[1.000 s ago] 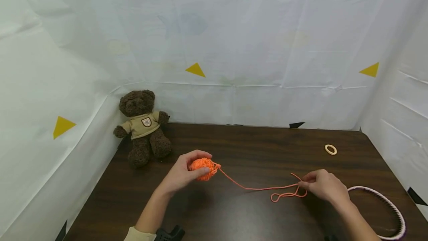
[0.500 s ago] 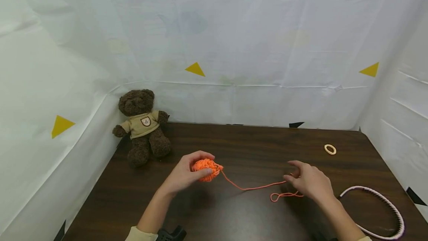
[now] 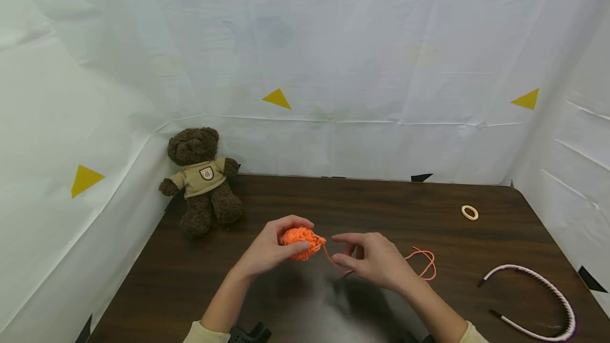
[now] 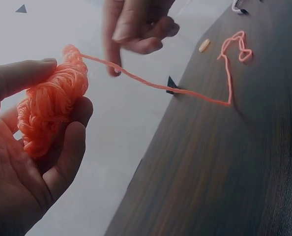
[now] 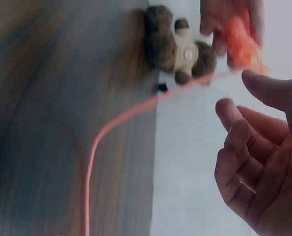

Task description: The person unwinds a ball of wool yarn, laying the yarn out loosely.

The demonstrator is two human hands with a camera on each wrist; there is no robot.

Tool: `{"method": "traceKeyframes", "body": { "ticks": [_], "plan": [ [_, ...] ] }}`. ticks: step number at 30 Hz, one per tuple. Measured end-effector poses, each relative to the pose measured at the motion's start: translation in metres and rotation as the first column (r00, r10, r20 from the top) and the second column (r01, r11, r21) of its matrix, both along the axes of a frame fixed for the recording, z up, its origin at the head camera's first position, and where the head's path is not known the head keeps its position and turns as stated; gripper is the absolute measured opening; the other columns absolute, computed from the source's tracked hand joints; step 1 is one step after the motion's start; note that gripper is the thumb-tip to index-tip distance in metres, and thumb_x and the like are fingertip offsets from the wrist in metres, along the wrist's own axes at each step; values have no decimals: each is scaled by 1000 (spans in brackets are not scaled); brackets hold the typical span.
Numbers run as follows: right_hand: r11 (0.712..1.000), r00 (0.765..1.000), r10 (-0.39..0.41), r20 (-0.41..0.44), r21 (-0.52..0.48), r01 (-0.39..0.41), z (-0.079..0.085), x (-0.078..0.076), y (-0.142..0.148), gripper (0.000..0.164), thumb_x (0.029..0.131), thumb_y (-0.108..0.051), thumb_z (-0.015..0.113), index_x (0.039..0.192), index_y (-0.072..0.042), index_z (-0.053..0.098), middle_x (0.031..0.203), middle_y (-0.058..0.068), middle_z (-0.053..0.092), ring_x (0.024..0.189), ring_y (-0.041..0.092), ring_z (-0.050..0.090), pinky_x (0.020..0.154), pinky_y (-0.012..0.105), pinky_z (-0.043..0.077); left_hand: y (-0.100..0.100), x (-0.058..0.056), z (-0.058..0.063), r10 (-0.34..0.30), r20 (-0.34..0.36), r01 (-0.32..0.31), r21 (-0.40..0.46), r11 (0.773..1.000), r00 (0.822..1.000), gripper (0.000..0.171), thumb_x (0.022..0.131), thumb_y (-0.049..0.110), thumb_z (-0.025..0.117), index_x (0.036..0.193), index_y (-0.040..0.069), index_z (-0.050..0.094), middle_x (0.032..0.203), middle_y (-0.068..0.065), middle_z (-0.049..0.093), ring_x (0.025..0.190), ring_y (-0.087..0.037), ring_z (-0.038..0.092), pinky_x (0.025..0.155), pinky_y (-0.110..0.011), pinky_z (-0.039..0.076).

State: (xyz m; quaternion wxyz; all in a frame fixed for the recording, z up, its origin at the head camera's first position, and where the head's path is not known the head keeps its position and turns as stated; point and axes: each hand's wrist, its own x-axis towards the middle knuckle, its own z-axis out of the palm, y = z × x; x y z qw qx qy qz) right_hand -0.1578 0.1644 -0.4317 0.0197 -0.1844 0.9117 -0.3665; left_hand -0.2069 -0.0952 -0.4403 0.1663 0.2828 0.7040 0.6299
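Note:
A small bundle of orange yarn [image 3: 300, 242] is gripped between the thumb and fingers of my left hand [image 3: 269, 250], raised above the table. In the left wrist view the wound loops of the orange yarn [image 4: 55, 101] show clearly. One strand [image 4: 151, 82] runs from the bundle's tip down to the tabletop, and its loose end [image 3: 426, 263] lies in a loop to the right. My right hand [image 3: 374, 258] is beside the bundle with thumb and fingers apart, near the strand. In the right wrist view nothing sits between the fingers of that right hand [image 5: 256, 152].
A brown teddy bear [image 3: 202, 181] in a tan shirt sits at the back left against the white sheeting. A pale ring [image 3: 469, 213] lies at the back right. Closer, a white wrapped headband [image 3: 555, 292] rests near the right edge of the dark wooden table [image 3: 357, 200].
My right hand has let go of the yarn's loose end and moved left toward the bundle. My left hand, still holding the bundle, has shifted slightly right.

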Motion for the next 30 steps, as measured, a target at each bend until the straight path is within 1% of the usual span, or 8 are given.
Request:
{"method": "traceKeyframes", "body": {
  "ticks": [3, 6, 10, 15, 17, 23, 26, 30],
  "plan": [
    [999, 999, 42, 6, -30, -42, -2, -2, -13, 32, 89, -39, 72, 114, -19, 73, 73, -19, 62, 53, 8, 54, 48, 24, 44, 2, 0, 0, 0, -7, 0, -9, 1000, 1000, 32, 93, 15, 69, 124, 13, 63, 111, -11, 63, 90, -25, 62, 72, -35, 55],
    [998, 999, 39, -17, -49, -40, -5, -4, -21, 19, 90, -34, 72, 100, -19, 76, 72, -19, 62, 54, 6, 55, 48, 24, 46, 3, 0, 1, 5, -9, -5, -20, 1000, 1000, 32, 93, 16, 70, 124, 14, 63, 112, -10, 63, 91, -25, 60, 73, -35, 55],
    [991, 999, 48, 15, -127, -46, -9, -5, -19, 9, 91, -29, 71, 93, -21, 76, 73, -16, 65, 57, 9, 61, 51, 25, 51, 2, 1, 0, 3, 2, -3, -13, 1000, 1000, 32, 93, 15, 70, 124, 13, 63, 112, -11, 63, 91, -25, 61, 73, -35, 56],
    [982, 997, 64, 49, -180, -54, -8, -5, -6, 11, 92, -31, 70, 94, -22, 76, 76, -15, 68, 68, 11, 67, 59, 26, 54, -2, 1, -3, 10, -3, -10, -10, 1000, 1000, 31, 93, 14, 70, 123, 11, 63, 109, -12, 64, 89, -25, 63, 71, -34, 55],
    [982, 998, 57, 35, -182, -50, -5, -6, 1, 13, 92, -32, 70, 94, -22, 77, 77, -15, 69, 70, 10, 67, 61, 26, 54, -4, 1, -4, 18, -11, -19, -18, 1000, 1000, 32, 92, 14, 70, 123, 12, 63, 109, -11, 65, 87, -24, 63, 70, -33, 55],
    [981, 999, 36, -1, -189, -35, 2, -6, 26, 12, 92, -32, 70, 93, -22, 76, 75, -11, 69, 62, 7, 61, 53, 25, 49, -8, 1, -4, 49, -16, -50, -30, 998, 999, 33, 90, 14, 72, 123, 14, 64, 110, -10, 64, 88, -24, 62, 71, -34, 55],
    [979, 1000, 31, -3, -199, -31, 6, -4, 40, 10, 92, -30, 70, 93, -21, 76, 75, -10, 69, 60, 9, 58, 51, 25, 47, -11, 0, -5, 59, -10, -59, -30, 998, 998, 34, 90, 14, 73, 123, 13, 64, 111, -10, 65, 90, -25, 63, 72, -35, 56],
    [975, 1000, 18, 1, -222, -17, 11, -1, 60, 10, 92, -26, 70, 94, -18, 76, 77, -8, 70, 63, 11, 62, 55, 27, 51, -14, 0, -6, 65, 1, -65, -24, 998, 998, 34, 90, 14, 73, 123, 12, 64, 111, -11, 65, 92, -26, 64, 74, -38, 56]
  ]
}}
